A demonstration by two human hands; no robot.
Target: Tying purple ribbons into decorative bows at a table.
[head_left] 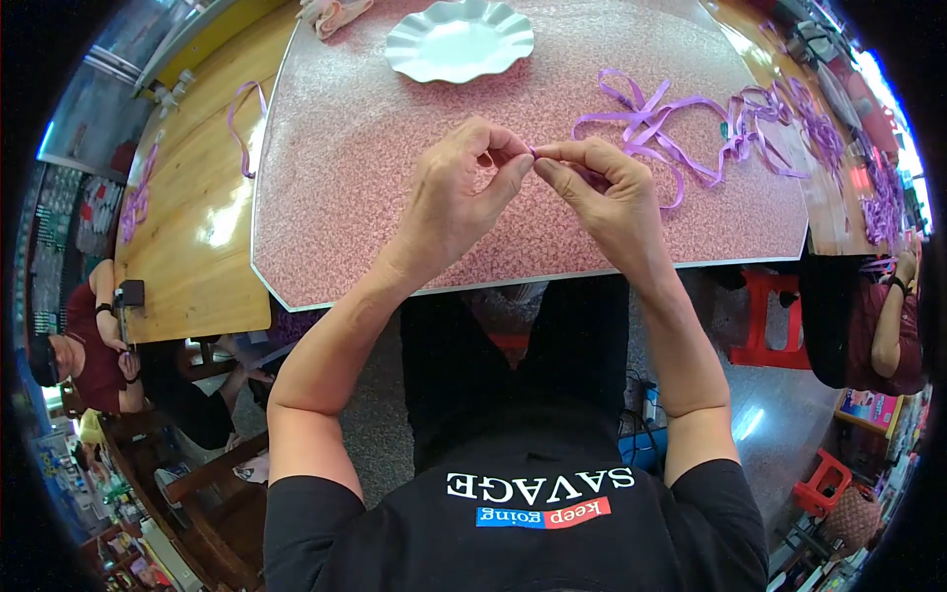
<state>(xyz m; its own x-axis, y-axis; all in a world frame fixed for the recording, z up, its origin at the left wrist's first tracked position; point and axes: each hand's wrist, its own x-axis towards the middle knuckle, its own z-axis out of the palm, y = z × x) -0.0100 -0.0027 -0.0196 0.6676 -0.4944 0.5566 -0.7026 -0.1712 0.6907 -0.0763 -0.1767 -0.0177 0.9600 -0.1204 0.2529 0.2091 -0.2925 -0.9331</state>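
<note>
Over the near middle of the pink speckled table (345,187), my left hand (459,187) and my right hand (612,187) meet fingertip to fingertip. Each one is closed in a pinch on a small bit of purple ribbon (534,153). Most of that bit is hidden by the fingers, and a little more purple shows under my right hand. To the right, a loose, looping heap of purple ribbon (646,123) spreads toward the table's right side. Whether the pinched bit joins this heap, I cannot tell.
Beyond my hands stands a pale scalloped dish (459,41); a pinkish cloth-like item (335,14) lies left of it. More ribbon rests on the wooden table (202,197) at left. People sit at far left (94,345) and far right (878,326). A red stool (769,326) stands at right.
</note>
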